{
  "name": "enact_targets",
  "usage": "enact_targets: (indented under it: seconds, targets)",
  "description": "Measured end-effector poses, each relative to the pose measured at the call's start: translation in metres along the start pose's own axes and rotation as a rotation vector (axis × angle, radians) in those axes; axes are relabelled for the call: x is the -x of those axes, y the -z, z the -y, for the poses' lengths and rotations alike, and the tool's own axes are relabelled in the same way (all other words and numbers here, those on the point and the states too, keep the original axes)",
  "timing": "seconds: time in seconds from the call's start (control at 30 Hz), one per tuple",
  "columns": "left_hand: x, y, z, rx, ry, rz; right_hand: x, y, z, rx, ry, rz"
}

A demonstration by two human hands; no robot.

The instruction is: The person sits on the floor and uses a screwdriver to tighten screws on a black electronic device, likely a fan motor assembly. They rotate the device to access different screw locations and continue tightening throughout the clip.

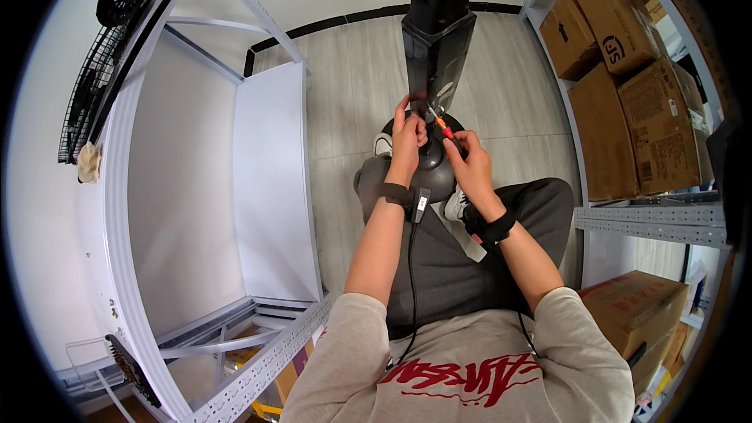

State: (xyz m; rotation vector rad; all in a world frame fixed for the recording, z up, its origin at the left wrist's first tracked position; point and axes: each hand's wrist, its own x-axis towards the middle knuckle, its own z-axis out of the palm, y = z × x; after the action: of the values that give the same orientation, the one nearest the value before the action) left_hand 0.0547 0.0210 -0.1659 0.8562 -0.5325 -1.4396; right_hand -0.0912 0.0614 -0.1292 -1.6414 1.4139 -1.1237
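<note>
A black pedestal fan body (436, 39) stands upright on its round black base (433, 168) between my knees. My left hand (408, 135) grips the bottom of the fan's column just above the base. My right hand (468, 158) holds a small screwdriver with an orange handle (441, 125), its tip pointed at the column's foot close to my left fingers. Both wrists wear black bands; a cable hangs from the left one.
A white metal shelving rack (270, 180) stands at my left, with a black wire fan grille (110, 55) lying on its top shelf. Another rack at my right holds brown cardboard boxes (627, 102). Grey plank floor (352, 86) lies around the fan.
</note>
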Motion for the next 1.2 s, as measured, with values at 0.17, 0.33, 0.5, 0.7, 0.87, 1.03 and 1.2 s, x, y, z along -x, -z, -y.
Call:
enact_targets:
  seconds: [0.17, 0.33, 0.5, 0.7, 0.87, 1.03, 1.2]
  targets:
    - [0.001, 0.000, -0.002, -0.009, 0.017, 0.013, -0.006, 0.013, 0.017, 0.222, 0.095, 0.020]
    - [0.001, -0.001, -0.002, -0.017, 0.018, 0.012, -0.009, 0.020, 0.014, 0.212, 0.125, 0.032]
    - [0.001, 0.000, 0.000, -0.026, 0.016, -0.020, -0.006, 0.011, 0.019, 0.143, 0.055, -0.010]
    - [-0.001, -0.002, 0.000, -0.011, 0.013, -0.003, -0.009, 0.005, -0.004, -0.121, -0.146, 0.060]
    - [0.001, 0.000, -0.002, -0.025, 0.012, 0.013, -0.010, 0.015, 0.012, 0.147, 0.075, 0.026]
    - [0.001, -0.001, -0.001, -0.017, 0.022, 0.000, -0.012, 0.023, 0.023, 0.168, 0.029, 0.061]
    - [0.000, 0.000, 0.001, -0.029, 0.017, -0.001, -0.009, 0.015, 0.017, 0.085, -0.059, 0.051]
